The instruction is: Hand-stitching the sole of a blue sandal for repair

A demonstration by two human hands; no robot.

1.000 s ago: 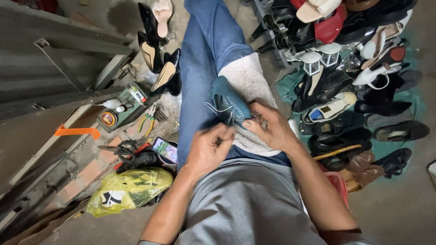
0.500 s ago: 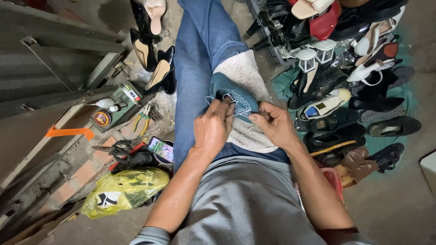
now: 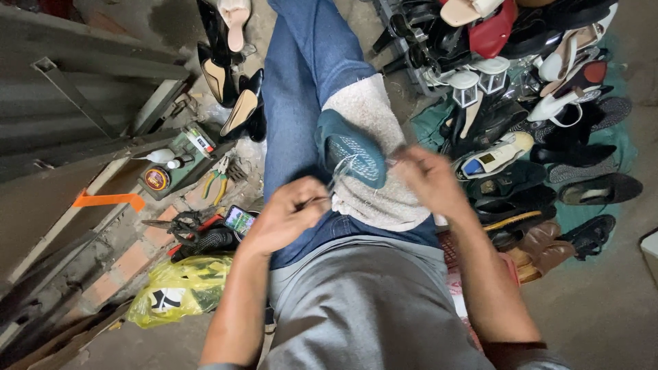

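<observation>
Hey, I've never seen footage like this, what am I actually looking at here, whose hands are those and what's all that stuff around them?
No machine here: the single picture comes from a camera worn on a person's head, looking down at their own lap and two bare hands. The person sits in blue jeans with a pale cloth over the thigh, and a teal shoe lies on it, sole up. The left hand pinches something thin, seemingly a tool or thread running to the shoe; it is too small to tell which. The right hand is blurred beside the shoe's edge. On the ground to the left lie pliers, a round tin, a phone and a yellow plastic bag. To the right is a pile of many shoes.
</observation>
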